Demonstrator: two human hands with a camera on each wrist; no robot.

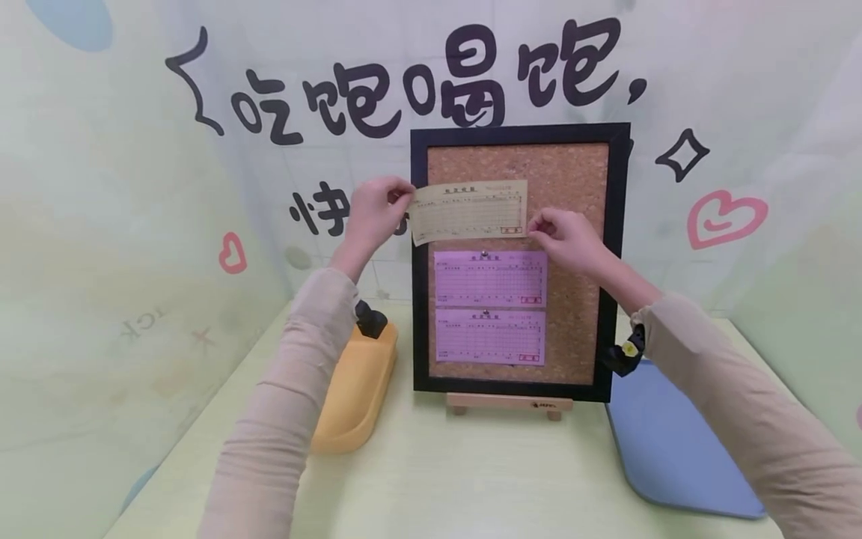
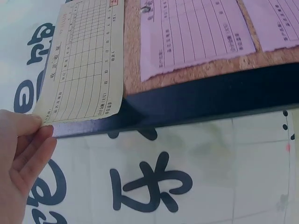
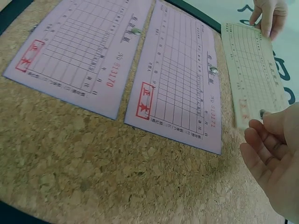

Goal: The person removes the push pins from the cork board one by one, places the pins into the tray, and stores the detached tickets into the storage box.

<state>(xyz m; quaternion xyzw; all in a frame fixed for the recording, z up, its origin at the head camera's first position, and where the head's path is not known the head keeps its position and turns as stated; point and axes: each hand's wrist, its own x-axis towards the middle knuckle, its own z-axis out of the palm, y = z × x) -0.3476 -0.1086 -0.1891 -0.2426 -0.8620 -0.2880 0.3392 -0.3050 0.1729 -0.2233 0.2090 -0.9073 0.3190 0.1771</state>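
Observation:
A pale yellow receipt slip (image 1: 468, 213) stretches between both hands, over the upper left of a black-framed cork board (image 1: 572, 314). My left hand (image 1: 380, 209) pinches the slip's upper left corner, which sticks out past the frame's left side. At the lower right corner, my right hand (image 1: 566, 236) pinches the slip between thumb and fingertips. A small dark spot shows by that thumb in the right wrist view; I cannot tell what it is. Below, two pink receipt slips, an upper one (image 1: 490, 278) and a lower one (image 1: 490, 337), hang one above the other, each with a pushpin (image 3: 135, 31) at its top.
The board leans on a small wooden easel (image 1: 508, 403) on a pale green table (image 1: 471, 479). To the left lies a yellow tray (image 1: 350, 397), partly behind the left sleeve. A blue tray (image 1: 680, 449) is at the right. Behind stands a printed wall (image 1: 135, 187).

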